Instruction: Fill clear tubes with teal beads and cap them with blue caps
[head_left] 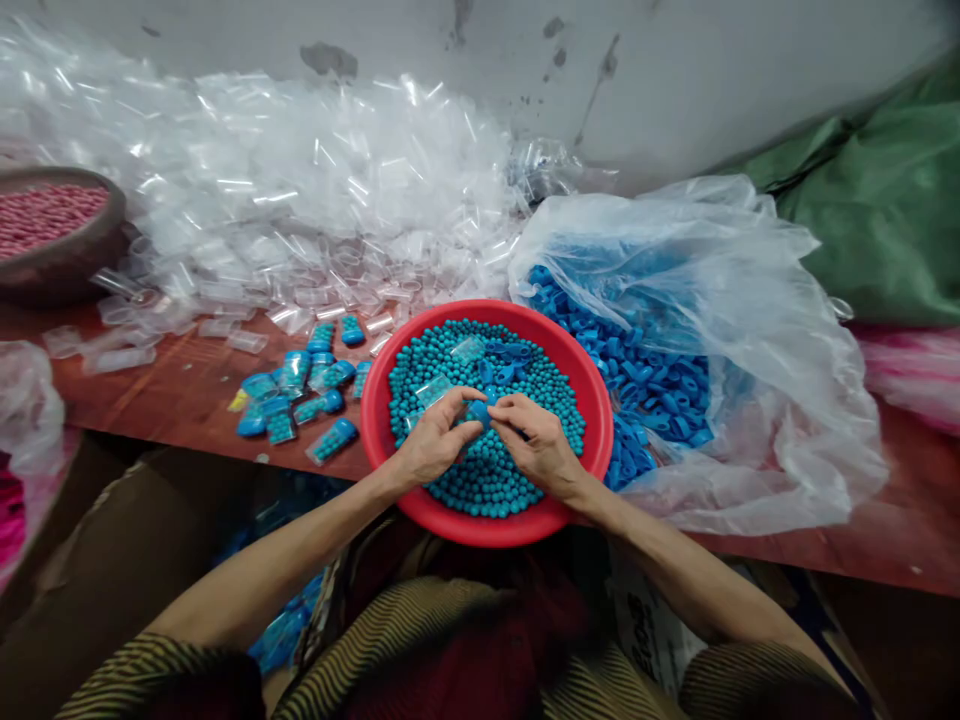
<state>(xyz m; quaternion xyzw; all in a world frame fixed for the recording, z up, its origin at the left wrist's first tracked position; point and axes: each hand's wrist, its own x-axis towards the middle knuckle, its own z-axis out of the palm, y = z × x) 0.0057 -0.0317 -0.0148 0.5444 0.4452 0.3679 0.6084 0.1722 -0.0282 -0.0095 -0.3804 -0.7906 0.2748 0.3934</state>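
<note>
Bowl [101, 243]: far left of the grip, dark, filled with pink beads [45, 215].
Clear tubes [322, 190]: heaped high behind and left of the grip, scattered forward over the reddish desk [180, 410].
Filled tubes [295, 368]: clustered left of the grip, outside the basin, packed with turquoise beads, capped in blue.
Red basin [595, 410]: under both hands, holding loose turquoise beads [484, 495] and, just beyond the grip, several blue parts [510, 365].
Left grip [442, 432]: pinching the blue piece between thumb and fingers.
Blue piece [478, 411]: held between both hands above the beads, partly hidden by fingers.
Right grip [541, 445]: pinching the same piece from the right.
Plastic bag [795, 400]: right of the grip, translucent, open, spilling blue caps [664, 395].
</note>
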